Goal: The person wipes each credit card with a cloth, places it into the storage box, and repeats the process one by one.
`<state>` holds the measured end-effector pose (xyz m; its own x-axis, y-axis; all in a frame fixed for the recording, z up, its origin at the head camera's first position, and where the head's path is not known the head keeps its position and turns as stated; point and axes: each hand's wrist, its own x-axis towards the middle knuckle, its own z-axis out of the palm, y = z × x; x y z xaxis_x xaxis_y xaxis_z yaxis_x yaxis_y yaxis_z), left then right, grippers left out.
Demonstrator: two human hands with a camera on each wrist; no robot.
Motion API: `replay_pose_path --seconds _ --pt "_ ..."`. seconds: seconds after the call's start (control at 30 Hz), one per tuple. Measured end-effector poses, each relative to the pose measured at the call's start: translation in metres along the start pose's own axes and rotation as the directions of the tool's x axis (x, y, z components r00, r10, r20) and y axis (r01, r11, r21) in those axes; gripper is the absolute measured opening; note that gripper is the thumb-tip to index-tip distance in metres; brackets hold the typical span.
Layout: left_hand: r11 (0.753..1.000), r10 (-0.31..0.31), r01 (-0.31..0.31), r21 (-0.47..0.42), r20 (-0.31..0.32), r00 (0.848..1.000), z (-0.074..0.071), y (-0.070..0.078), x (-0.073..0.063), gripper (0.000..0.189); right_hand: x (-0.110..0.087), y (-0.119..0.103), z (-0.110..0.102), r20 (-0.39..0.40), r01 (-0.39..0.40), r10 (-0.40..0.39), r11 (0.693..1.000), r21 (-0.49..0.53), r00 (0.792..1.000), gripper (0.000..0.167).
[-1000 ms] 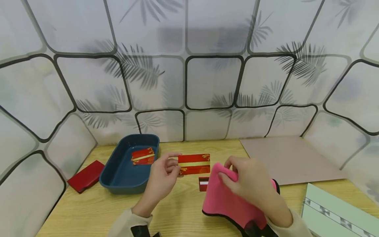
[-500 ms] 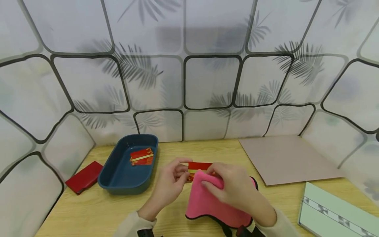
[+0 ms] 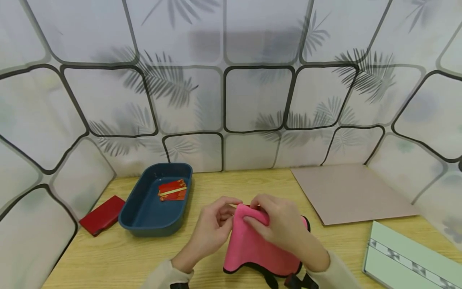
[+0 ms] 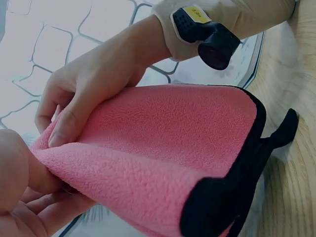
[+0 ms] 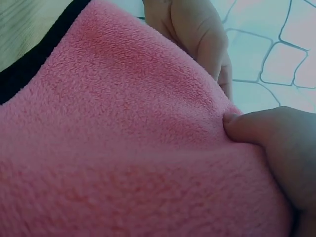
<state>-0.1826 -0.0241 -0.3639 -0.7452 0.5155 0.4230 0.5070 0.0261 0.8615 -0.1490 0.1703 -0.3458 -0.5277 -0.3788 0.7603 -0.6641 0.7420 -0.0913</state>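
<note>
My left hand [image 3: 215, 228] pinches a red and gold card, now almost wholly covered by a pink cloth; only a thin red strip of the card [image 3: 248, 205] shows above it. My right hand [image 3: 283, 226] grips the fluffy black-edged pink cloth [image 3: 258, 251] by a folded upper part, thumb on the near side. In the left wrist view, the cloth [image 4: 173, 123] hangs between both hands, the right hand [image 4: 94, 84] beyond it. In the right wrist view, the right thumb [image 5: 252, 127] presses into the cloth, with left fingers [image 5: 197, 39] behind its edge.
A blue tray [image 3: 126, 222] at the left holds a red card with a gold stripe [image 3: 172, 190]. Beside it lies a dark red wallet-like item [image 3: 102, 215]. At the right are a greyish-pink board [image 3: 350, 192] and a pale green box or book [image 3: 408, 253] on the wooden table [image 3: 97, 261].
The right hand has brought the pink cloth leftward over the card in the left hand. The left hand has moved slightly right. A second red card on the table is now hidden.
</note>
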Motion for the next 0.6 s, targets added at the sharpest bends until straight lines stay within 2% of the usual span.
replay_pose_path --seconds 0.13,0.3,0.47,0.6 --pt "0.999 0.026 -0.025 0.019 -0.031 0.999 0.0014 -0.0012 -0.0001 0.03 0.0012 -0.0013 0.001 0.01 -0.04 0.04 0.999 -0.035 0.999 0.028" --pt "0.999 -0.016 0.019 0.045 -0.07 0.997 0.0022 0.0002 -0.0007 0.031 0.0018 -0.0032 -0.0003 0.055 -0.109 0.113 0.991 -0.073 0.992 0.032" --pt "0.998 -0.064 0.063 -0.01 -0.062 0.996 -0.0002 0.0003 -0.0005 0.028 0.0015 0.0001 -0.0032 0.107 -0.177 0.187 0.98 -0.093 0.977 0.032" --pt "0.997 -0.07 0.068 -0.046 -0.041 0.997 -0.0037 -0.0003 0.0004 0.028 0.0004 0.0041 -0.0065 0.13 -0.218 0.231 0.97 -0.107 0.964 0.032"
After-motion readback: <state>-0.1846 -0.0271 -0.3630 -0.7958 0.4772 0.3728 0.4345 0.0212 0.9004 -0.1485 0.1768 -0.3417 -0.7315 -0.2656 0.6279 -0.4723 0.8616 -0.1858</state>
